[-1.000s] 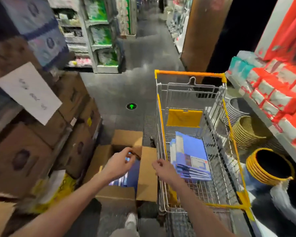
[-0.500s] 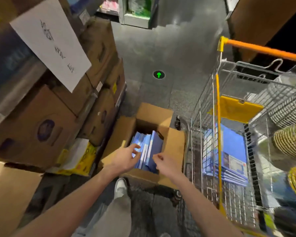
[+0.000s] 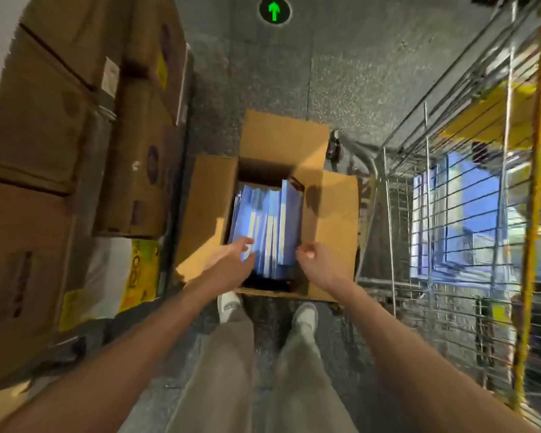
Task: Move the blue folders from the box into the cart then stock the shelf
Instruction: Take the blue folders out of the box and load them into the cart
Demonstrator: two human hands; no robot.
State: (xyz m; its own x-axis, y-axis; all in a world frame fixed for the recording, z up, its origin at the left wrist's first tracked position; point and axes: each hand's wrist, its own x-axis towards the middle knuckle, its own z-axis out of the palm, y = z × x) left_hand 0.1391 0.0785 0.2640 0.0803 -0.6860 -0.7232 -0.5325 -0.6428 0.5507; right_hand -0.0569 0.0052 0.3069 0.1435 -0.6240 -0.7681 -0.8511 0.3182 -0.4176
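Note:
An open cardboard box (image 3: 328,214) sits on the floor in front of my feet. Several blue folders (image 3: 267,220) stand on edge inside it. My left hand (image 3: 231,260) reaches over the near left of the box with fingers spread, its fingertips touching the folders' near ends. My right hand (image 3: 317,260) hovers at the near right of the stack with fingers loosely curled and nothing in it. To the right stands the wire cart (image 3: 450,276) with yellow trim, and more blue folders (image 3: 463,214) lie flat in it.
Stacked brown cartons (image 3: 75,151) line the left side, with a yellow and white package (image 3: 122,273) at their foot. A green arrow marker (image 3: 274,10) glows on the grey floor beyond the box. My two shoes (image 3: 305,315) stand just behind the box.
My view has tilted down and turned left from the cart to the box. Both hands have moved forward to the near ends of the folders.

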